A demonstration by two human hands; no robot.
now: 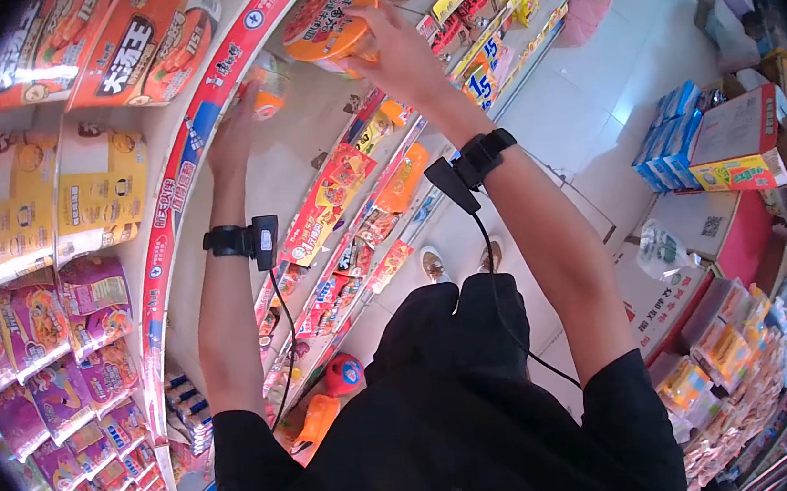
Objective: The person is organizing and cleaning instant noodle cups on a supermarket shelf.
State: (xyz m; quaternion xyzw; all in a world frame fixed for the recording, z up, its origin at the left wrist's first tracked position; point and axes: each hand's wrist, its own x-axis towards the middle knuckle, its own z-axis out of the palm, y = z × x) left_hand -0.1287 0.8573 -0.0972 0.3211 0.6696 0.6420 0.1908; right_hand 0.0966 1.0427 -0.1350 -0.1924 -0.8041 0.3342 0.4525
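Observation:
My right hand [397, 53] is wrapped round the side of an orange tub of instant noodles [327, 24], fingers over its edge. The tub's round printed lid is turned toward me, and it is raised over the shelf front. Reaching in over a pale shelf board [301, 145], my left hand [231, 140] is beside a smaller cup with an orange label [270, 88]. Its fingers are blurred and partly hidden, so I cannot tell whether they grip the cup. Both wrists wear black straps with cabled devices.
At the left, a curved red-and-blue shelf strip [177, 177] borders orange noodle packs [143, 51], yellow packs [99, 185] and purple packs [33, 326]. Lower shelf edges with price signs [485, 68] run diagonally. Boxes [732, 138] and bagged snacks [729, 335] stand at the right.

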